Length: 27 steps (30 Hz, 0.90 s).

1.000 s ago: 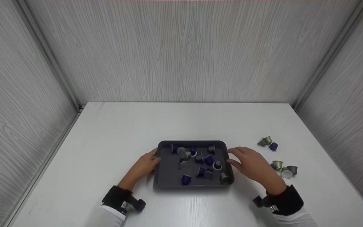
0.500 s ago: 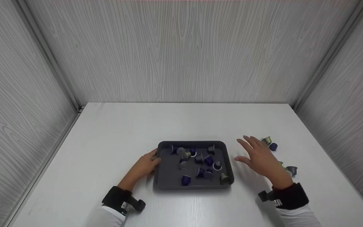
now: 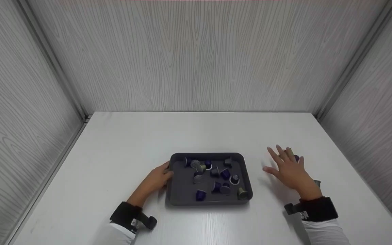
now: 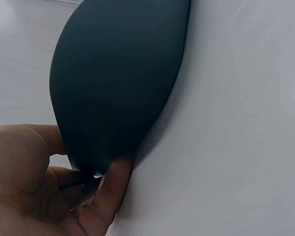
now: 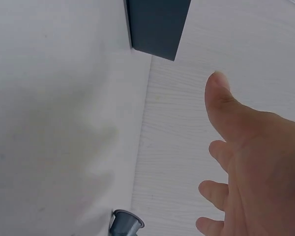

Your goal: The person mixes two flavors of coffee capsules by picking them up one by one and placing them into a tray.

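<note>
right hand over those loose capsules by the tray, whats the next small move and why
Probably lower the right hand and close its fingers on the purple capsule just past its fingertips. The hand is spread and holds nothing, loose capsules lie beside it on the table, and the left hand grips the dark tray of capsules.

tray (image 3: 179, 183) dark grey | capsules (image 3: 220, 173) purple, olive, grey | table (image 3: 196, 132) white

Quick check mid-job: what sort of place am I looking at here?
Probably a purpose-built recording booth: pale wood-grain panels wall in a white table on three sides, bare but for a dark tray of coffee capsules.
</note>
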Each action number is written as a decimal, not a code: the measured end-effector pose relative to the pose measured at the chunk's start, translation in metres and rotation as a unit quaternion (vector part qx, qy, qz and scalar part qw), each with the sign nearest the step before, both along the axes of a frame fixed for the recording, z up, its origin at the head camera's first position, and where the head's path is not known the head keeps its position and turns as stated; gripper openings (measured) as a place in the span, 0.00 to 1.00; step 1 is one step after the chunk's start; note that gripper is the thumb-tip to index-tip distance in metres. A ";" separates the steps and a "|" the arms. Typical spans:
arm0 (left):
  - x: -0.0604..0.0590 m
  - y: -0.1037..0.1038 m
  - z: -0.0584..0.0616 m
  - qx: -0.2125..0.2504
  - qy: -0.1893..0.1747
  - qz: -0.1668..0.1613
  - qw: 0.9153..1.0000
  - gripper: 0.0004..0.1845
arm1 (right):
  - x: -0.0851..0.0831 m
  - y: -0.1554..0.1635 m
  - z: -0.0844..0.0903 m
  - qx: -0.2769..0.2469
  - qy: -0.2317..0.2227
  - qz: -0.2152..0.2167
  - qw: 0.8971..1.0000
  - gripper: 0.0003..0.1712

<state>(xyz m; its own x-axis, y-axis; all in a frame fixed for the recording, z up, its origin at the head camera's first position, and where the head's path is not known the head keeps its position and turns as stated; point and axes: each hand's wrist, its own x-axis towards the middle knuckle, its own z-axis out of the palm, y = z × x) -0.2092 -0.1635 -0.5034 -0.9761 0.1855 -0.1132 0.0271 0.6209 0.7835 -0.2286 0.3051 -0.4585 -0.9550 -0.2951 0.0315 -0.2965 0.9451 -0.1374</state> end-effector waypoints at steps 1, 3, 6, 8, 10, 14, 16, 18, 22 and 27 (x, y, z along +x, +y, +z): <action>0.000 0.000 0.000 0.002 0.000 -0.002 1.000 0.30 | 0.000 0.002 0.000 0.001 -0.004 -0.007 1.000 0.49; 0.000 0.000 0.000 -0.003 0.003 -0.002 1.000 0.30 | -0.002 0.006 -0.002 0.001 -0.013 -0.021 1.000 0.49; 0.000 0.000 0.000 -0.011 0.011 -0.004 1.000 0.30 | -0.003 0.013 -0.004 -0.008 -0.027 -0.040 0.999 0.51; 0.000 -0.001 0.000 -0.014 0.014 -0.004 1.000 0.30 | -0.004 0.017 -0.006 -0.014 -0.041 -0.051 0.998 0.52; -0.001 -0.001 -0.001 -0.018 0.018 -0.006 1.000 0.30 | -0.005 0.022 -0.008 -0.021 -0.060 -0.063 0.996 0.53; -0.001 -0.001 -0.002 -0.018 0.017 -0.006 1.000 0.30 | -0.006 0.031 -0.011 -0.034 -0.108 -0.087 0.990 0.56; 0.000 -0.001 -0.001 -0.016 0.017 -0.006 1.000 0.30 | -0.006 0.035 -0.011 -0.040 -0.128 -0.094 0.987 0.57; 0.000 -0.001 -0.001 -0.011 0.014 -0.004 1.000 0.30 | -0.005 0.038 -0.010 -0.042 -0.143 -0.098 0.984 0.58; 0.001 -0.001 0.001 -0.004 0.015 -0.004 1.000 0.30 | -0.004 0.042 -0.010 -0.041 -0.149 -0.094 0.984 0.58; 0.001 -0.001 0.001 -0.013 0.023 -0.007 1.000 0.30 | -0.006 0.049 -0.010 -0.035 -0.119 -0.095 0.988 0.55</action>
<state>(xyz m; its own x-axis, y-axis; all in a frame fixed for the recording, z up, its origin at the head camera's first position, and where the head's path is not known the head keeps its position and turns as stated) -0.2083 -0.1645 -0.5023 -0.9775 0.1975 -0.0741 0.0716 0.6408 0.7644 -0.2347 0.3537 -0.4689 -0.9757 -0.1152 -0.1864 -0.0667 0.9663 -0.2485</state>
